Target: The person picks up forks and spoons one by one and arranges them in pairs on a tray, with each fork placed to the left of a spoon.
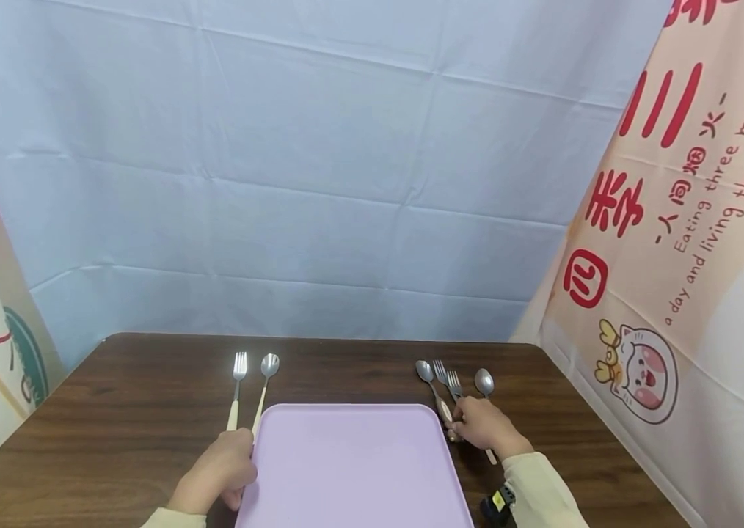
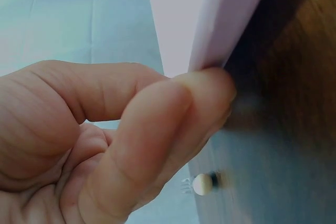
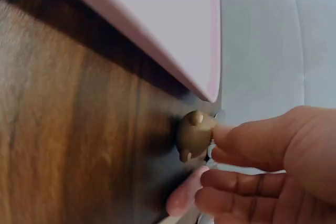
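A lilac tray [image 1: 352, 462] lies at the front middle of the table. At its left rim is my left hand [image 1: 220, 469]; in the left wrist view the thumb and curled fingers [image 2: 147, 135] pinch the rim. A cream-handled fork [image 1: 237, 389] and a spoon [image 1: 265, 392] lie just beyond that hand. My right hand [image 1: 484, 425] pinches the end of a brown-handled spoon [image 1: 441, 403] right of the tray. That end is a brown bear-like knob [image 3: 193, 136]. Its hidden side leaves the fingertip contact partly unclear. A pink handle [image 3: 184, 195] lies under the other fingers.
Two forks [image 1: 454, 381] and another spoon [image 1: 485, 381] lie beside the right hand, partly covered by it. The brown wooden table [image 1: 345, 367] ends at a pale blue cloth [image 1: 319, 183]. Printed cloths [image 1: 669, 257] hang at both sides.
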A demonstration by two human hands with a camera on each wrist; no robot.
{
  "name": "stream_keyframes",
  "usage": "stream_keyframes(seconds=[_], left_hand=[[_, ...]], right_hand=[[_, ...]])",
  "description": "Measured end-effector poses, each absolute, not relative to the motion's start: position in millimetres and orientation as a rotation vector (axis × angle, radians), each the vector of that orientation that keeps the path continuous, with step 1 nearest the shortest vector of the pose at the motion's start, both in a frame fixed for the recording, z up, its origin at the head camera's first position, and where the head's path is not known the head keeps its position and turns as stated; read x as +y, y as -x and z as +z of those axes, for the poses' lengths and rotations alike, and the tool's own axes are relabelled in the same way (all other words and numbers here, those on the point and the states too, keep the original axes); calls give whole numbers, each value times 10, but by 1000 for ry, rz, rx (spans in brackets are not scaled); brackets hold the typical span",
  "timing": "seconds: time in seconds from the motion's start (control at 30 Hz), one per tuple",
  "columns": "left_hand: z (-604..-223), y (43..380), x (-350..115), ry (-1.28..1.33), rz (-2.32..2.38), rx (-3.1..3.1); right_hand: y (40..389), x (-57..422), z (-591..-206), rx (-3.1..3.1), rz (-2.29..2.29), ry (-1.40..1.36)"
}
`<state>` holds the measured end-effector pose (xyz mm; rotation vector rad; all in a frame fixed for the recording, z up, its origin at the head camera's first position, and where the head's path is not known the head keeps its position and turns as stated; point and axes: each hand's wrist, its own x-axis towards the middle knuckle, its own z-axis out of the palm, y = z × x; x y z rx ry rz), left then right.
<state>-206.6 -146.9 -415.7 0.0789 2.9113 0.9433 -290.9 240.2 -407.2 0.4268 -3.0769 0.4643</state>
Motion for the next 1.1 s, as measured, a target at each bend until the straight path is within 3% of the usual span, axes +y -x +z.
stream_keyframes(seconds=[0.9, 1.1], left_hand=[[-4164, 2084, -1467, -75, 941, 2886], [-4166, 2072, -1478, -87, 949, 2890]], right_hand=[[2941, 2526, -4115, -3088, 478, -355], [2906, 2546, -4138, -3136, 497, -229]])
